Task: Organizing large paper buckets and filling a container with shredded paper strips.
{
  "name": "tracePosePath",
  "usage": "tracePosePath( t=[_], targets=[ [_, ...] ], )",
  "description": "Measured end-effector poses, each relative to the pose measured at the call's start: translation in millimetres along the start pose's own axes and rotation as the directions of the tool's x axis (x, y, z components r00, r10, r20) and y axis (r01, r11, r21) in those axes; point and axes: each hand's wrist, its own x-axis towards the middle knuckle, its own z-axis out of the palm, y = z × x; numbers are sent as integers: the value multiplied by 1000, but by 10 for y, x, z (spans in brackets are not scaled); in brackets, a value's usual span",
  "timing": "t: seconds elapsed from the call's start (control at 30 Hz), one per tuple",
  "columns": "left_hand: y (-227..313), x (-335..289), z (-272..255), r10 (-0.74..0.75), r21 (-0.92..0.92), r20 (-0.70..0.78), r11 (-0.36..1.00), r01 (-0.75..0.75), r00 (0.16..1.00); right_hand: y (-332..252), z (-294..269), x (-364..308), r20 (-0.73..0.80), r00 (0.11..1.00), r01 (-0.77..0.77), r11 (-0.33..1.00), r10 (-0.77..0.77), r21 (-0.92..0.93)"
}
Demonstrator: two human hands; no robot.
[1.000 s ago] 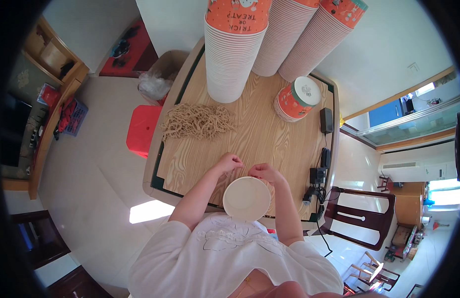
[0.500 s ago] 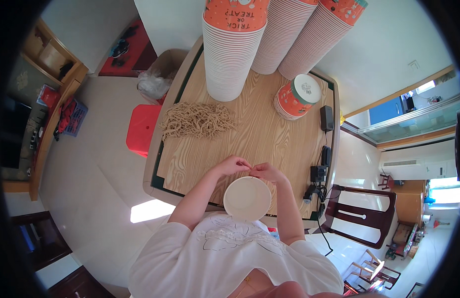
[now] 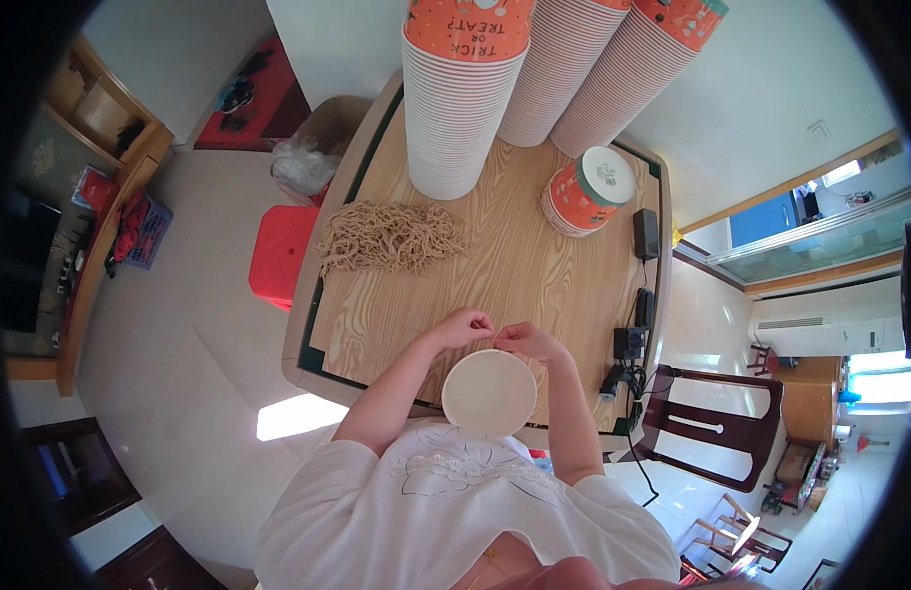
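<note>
Now | left hand [image 3: 463,325] and right hand [image 3: 526,340] meet fingertip to fingertip, pinching something too small to make out | white paper bowl [image 3: 489,393] just below them at tabletop [image 3: 534,265] near edge | tall cup stacks [image 3: 455,98] cut off above

This is a room in a home, used here for handwork. A wooden table [image 3: 534,265] with a dark green rim stands on a pale tiled floor [image 3: 210,374], and a dark wooden chair [image 3: 711,423] sits beside it. A red plastic stool [image 3: 283,251] stands at the table's other side, next to a cardboard box [image 3: 323,133] with a plastic bag. Along the left wall runs a wooden shelf unit [image 3: 101,167] crowded with household bits. Tall stacks of paper cups [image 3: 455,88] and a heap of brown cord [image 3: 392,236] fill the tabletop, so the living space doubles as a small workplace
</note>
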Motion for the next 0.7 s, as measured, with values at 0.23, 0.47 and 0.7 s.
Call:
tracePosePath(
  t=[0.23, 0.47, 0.7],
  targets=[
    [-212, -13, -41, 63, 32, 54, 997, -65, 996, -2, -7, 23, 60, 998, 15, 1000, -16, 6],
    [-160, -23, -33, 13, 243, -25, 970, -6, 1000, -18, -31, 43, 102, 995, 18, 999, -13, -52],
    [-185, -42, -55, 22, 248, 18, 968, -26, 1000, -164, -54, -46, 163, 986, 43, 998, -34, -51]
  ],
)
